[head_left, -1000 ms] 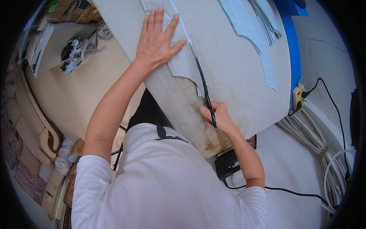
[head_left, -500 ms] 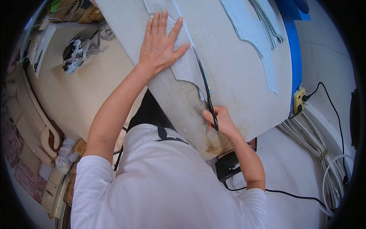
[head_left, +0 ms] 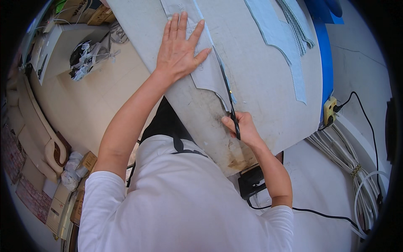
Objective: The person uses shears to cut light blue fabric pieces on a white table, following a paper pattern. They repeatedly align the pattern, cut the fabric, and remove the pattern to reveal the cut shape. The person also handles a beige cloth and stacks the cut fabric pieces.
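Observation:
My left hand [head_left: 178, 52] lies flat with its fingers spread on a pale paper pattern [head_left: 206, 79] on the table [head_left: 273, 109]. Light blue fabric [head_left: 197, 8] shows as a narrow strip along the pattern's right edge. Long black scissors [head_left: 225, 80] are gripped in my right hand [head_left: 243, 128], thumb and fingers round the handles. Their blades point away from me along that edge and look nearly closed. Small blue scraps lie beside the blades.
Cut light blue fabric pieces [head_left: 277, 42] and a folded stack [head_left: 297, 27] lie at the far right of the table. Off its right edge are a yellow power socket [head_left: 329, 110] and bundled pale tubing [head_left: 350, 155]. A bag of scraps [head_left: 84, 61] sits left on the floor.
The scissors and my right hand have shifted slightly away from me, and the blades sit closer together. My left hand, the pattern and the cut pieces appear slightly farther right.

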### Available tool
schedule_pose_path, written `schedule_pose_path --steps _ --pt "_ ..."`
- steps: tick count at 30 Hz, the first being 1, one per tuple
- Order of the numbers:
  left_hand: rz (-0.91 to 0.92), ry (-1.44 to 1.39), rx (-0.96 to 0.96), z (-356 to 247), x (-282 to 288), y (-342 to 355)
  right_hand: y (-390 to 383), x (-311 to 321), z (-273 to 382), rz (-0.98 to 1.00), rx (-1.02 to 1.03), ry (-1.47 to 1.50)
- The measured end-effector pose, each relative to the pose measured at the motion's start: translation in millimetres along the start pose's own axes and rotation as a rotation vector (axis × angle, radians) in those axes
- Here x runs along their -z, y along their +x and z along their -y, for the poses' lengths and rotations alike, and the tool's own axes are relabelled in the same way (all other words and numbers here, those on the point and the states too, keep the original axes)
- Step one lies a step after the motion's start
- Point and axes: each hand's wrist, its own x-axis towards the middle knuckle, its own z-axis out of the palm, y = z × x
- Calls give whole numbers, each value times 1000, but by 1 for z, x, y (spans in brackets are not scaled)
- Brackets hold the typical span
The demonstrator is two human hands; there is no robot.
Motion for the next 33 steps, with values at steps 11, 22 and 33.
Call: schedule_pose_path --steps 11,22,33 --pt "25 14 7 0 1 0 12 2 11 -20 -25 30" --pt "59 51 15 -1 3 1 13 3 3 20 7 61" --pt "29 -22 14 1 1 0 21 5 30 -29 -29 11"
